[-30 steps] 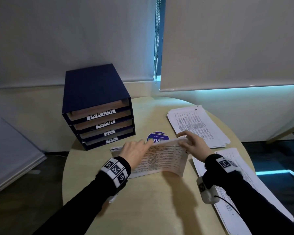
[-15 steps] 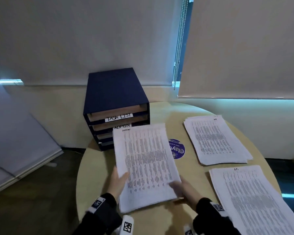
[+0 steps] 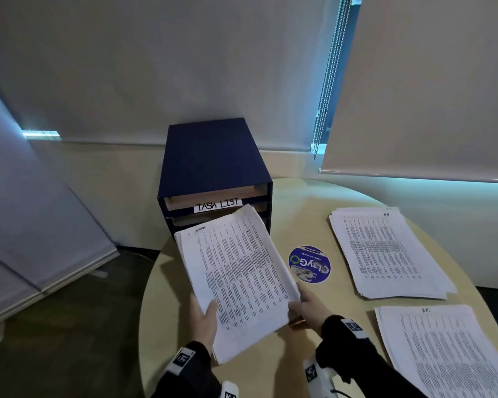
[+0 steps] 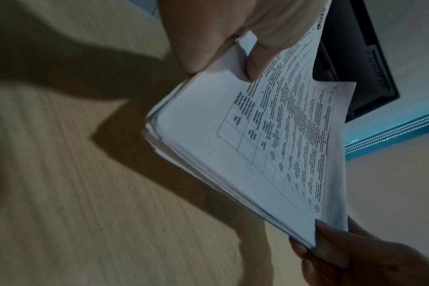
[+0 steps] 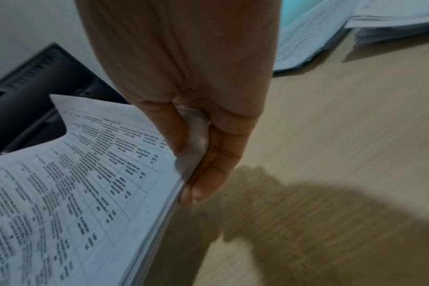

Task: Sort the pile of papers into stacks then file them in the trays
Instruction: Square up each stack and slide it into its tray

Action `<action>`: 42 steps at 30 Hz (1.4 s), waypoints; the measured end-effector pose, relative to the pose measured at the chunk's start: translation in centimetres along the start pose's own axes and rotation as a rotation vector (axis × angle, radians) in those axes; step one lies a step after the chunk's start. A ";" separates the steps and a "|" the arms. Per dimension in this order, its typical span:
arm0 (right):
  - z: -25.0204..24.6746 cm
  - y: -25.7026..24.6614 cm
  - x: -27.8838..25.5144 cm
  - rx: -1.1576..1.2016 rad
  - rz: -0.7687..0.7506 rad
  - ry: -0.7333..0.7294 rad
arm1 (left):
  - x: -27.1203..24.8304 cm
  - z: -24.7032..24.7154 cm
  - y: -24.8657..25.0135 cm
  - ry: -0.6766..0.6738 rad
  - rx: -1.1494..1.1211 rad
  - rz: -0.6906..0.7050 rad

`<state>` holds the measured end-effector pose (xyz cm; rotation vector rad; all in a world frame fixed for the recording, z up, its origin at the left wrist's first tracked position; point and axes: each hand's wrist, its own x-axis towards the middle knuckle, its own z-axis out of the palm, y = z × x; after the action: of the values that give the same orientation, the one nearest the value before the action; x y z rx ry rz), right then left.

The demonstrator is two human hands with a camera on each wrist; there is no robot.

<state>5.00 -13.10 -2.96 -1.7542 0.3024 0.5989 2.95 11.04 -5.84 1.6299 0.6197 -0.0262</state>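
Note:
A thick stack of printed papers [image 3: 236, 271] hangs above the round table, tilted toward the dark blue tray unit [image 3: 210, 156]. Its far edge reaches the unit's front, below the "TASK LIST" label [image 3: 217, 204]. My left hand [image 3: 206, 323] grips the stack's near left corner, thumb on top, and the same stack [image 4: 277, 147] shows in the left wrist view with the left hand [image 4: 223, 44] pinching it. My right hand [image 3: 308, 307] holds the near right edge; there the stack [image 5: 69, 193] sits pinched between thumb and fingers of the right hand [image 5: 196, 151].
Two more paper stacks lie on the table [image 3: 270, 369], one at the right rear [image 3: 385, 251] and one at the near right [image 3: 449, 354]. A round blue sticker [image 3: 309, 264] sits between the held stack and the right rear one. Leaning panels [image 3: 32, 225] stand left.
The stack was lifted off the table, turned lengthwise and carried forward to the tray unit's front. Both hands slid to its near corners. The head view moved closer.

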 end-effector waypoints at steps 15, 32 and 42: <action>-0.7 -4.2 -1.7 0.457 -0.053 -0.130 | 3.2 -1.6 9.6 -0.194 -0.115 -0.084; 3.1 -11.2 1.9 0.559 -0.023 -0.066 | -0.1 0.3 11.5 -0.289 -0.698 -0.197; -2.5 -2.5 -4.6 0.547 0.100 0.025 | 7.8 5.0 16.8 -0.149 -0.809 -0.184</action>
<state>2.99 -15.28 2.01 -1.2252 0.5208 0.5057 18.02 8.96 5.79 0.7799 0.5616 -0.0267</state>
